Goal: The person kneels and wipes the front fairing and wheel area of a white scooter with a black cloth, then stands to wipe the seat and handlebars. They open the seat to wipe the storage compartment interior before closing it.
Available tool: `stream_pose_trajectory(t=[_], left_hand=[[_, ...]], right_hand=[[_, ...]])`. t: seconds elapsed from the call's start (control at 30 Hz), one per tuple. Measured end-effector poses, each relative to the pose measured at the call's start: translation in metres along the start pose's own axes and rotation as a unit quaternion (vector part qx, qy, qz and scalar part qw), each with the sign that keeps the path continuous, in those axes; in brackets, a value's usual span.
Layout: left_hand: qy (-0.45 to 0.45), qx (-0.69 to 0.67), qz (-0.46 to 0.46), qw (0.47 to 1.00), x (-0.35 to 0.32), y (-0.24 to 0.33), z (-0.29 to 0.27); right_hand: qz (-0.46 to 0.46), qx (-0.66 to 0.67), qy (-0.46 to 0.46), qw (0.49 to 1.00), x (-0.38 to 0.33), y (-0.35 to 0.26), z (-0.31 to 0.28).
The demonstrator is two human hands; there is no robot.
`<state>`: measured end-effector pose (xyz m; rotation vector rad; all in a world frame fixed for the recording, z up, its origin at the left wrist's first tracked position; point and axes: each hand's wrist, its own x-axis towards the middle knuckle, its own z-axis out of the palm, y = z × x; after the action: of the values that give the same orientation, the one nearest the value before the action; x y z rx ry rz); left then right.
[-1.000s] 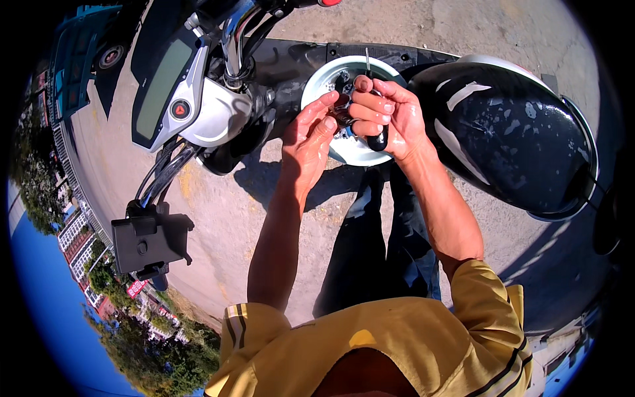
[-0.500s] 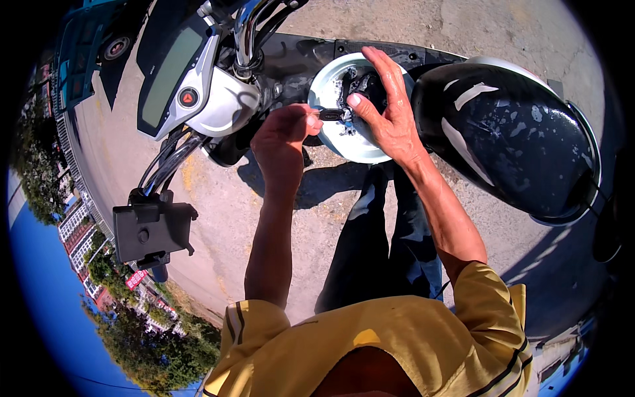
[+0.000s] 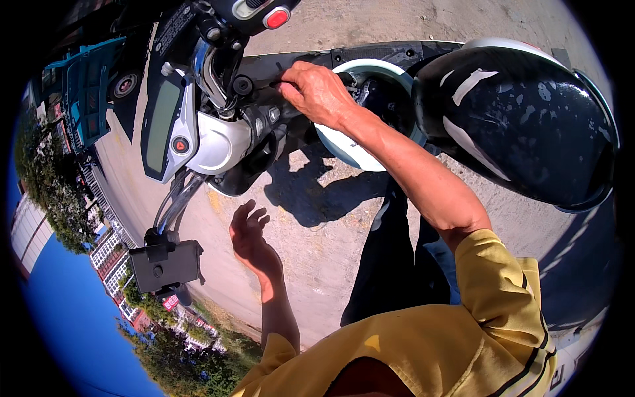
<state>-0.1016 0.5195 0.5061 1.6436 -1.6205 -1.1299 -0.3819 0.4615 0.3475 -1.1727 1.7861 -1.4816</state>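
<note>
My right hand (image 3: 319, 92) reaches across a white bucket (image 3: 350, 156) to the front column (image 3: 268, 114) of an electric scooter. Its fingers are bent and pinched together by the dark panel there; what they hold is hidden. Inside the bucket lies a dark, wet-looking mass (image 3: 387, 102), partly covered by my right hand and forearm. Lower down, my left hand (image 3: 250, 235) hangs in the air below the column, fingers loosely curled and apart, with nothing in it. The bucket stands on the scooter's footboard, between the column and the seat.
A black seat (image 3: 512, 122) with wet spots lies to the right. On the left are the display (image 3: 163, 129), chrome handlebar (image 3: 206, 73) and a black phone holder (image 3: 165, 266). A teal truck (image 3: 89, 92) stands beyond, at the upper left.
My left hand has left the small black thing it pinched over the bucket and dropped lower, open. My right hand has moved left from the bucket to the front column.
</note>
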Motion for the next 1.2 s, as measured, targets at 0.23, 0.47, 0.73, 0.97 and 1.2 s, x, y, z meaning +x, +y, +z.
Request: stream_pose_trajectory(t=[0.23, 0.47, 0.73, 0.97, 1.2], left_hand=[[0.181, 0.225, 0.168, 0.943, -0.031, -0.001, -0.112], [0.111, 0.315, 0.171, 0.927, -0.009, 0.017, -0.118], [0.076, 0.284, 0.174, 0.94, -0.004, 0.027, -0.121], [0.135, 0.317, 0.183, 0.921, -0.037, 0.026, -0.15], [0.167, 0.346, 0.175, 0.906, -0.048, 0.033, -0.15]], right_hand=[[-0.2, -0.153, 0.043, 0.967, 0.045, 0.019, 0.04], [-0.27, -0.25, -0.078, 0.927, 0.066, 0.005, 0.035], [-0.057, -0.139, -0.279, 0.949, 0.097, 0.007, 0.048], [0.226, 0.232, -0.351, 0.879, 0.117, 0.009, 0.06], [0.122, -0.023, -0.23, 0.965, 0.127, 0.036, 0.12]])
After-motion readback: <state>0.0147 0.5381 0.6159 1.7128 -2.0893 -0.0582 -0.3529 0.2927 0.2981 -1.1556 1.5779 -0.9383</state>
